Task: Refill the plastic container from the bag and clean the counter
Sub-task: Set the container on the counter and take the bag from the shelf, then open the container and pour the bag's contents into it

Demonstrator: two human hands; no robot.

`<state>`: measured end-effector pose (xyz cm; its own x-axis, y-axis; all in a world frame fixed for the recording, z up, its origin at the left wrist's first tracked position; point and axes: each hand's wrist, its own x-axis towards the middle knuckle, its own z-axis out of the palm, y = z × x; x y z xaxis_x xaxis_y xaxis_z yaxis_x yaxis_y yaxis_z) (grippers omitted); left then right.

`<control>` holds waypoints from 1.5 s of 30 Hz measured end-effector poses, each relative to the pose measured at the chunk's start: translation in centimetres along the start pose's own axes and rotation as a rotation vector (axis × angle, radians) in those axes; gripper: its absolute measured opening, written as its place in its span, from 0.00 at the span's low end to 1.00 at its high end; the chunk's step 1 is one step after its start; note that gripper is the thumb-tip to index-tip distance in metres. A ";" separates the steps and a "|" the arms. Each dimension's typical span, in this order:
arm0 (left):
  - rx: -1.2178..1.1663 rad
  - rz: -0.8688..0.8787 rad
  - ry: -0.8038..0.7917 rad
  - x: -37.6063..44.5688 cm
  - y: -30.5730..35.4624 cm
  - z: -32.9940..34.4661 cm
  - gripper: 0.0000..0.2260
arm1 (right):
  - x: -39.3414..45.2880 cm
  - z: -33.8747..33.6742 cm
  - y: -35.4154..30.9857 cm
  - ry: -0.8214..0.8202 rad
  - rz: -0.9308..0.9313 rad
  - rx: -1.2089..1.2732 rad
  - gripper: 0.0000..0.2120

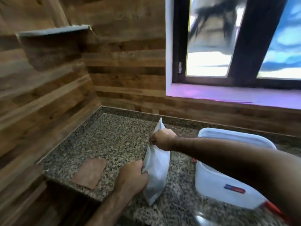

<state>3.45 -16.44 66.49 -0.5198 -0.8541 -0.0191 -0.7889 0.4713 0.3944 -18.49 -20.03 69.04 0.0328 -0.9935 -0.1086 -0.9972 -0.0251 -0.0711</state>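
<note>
2 hands pinch the white bag (157,170) standing on the counter (114,141): left hand (132,176) on its near edge, right hand (161,139) near the top, probably to pull it open. Just right waits the plastic container (216,181), open-topped for pouring.

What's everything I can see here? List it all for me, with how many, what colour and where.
bag: one, white, upright on the counter, centre, held by both hands
plastic container: one, white with a red and blue label, right of the bag, partly behind the forearm
cloth: one, brown, flat on the counter left of the bag
counter: one, speckled granite, filling the lower middle
wall: wood-look planks, left and behind the counter
shelf: one, grey, high in the left corner
window: one, dark frame, upper right
left hand: one, gripping the bag's near edge
right hand: one, pinching the bag's top
</note>
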 end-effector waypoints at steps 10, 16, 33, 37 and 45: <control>-0.181 -0.033 -0.042 -3.7 -3.7 2.9 0.15 | -2.7 4.2 -0.8 0.226 0.006 0.063 0.18; -0.246 0.026 0.019 -4.8 -5.8 0.4 0.09 | -7.0 5.7 -3.3 0.325 -0.235 0.507 0.22; -0.516 0.014 -0.011 -3.0 -9.6 1.2 0.16 | -7.2 8.4 -4.2 0.201 0.109 1.189 0.16; -0.224 0.148 -0.167 -1.1 -6.7 4.5 0.33 | -7.5 7.3 -4.2 0.243 0.159 1.144 0.14; 0.080 0.400 -0.153 0.8 -5.5 6.2 0.34 | -6.9 6.1 -3.4 0.413 0.222 0.800 0.12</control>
<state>5.31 -18.38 58.65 -0.8274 -0.5613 -0.0181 -0.5355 0.7788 0.3265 -14.87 -12.36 63.94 -0.3338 -0.9307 0.1495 -0.6287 0.1016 -0.7710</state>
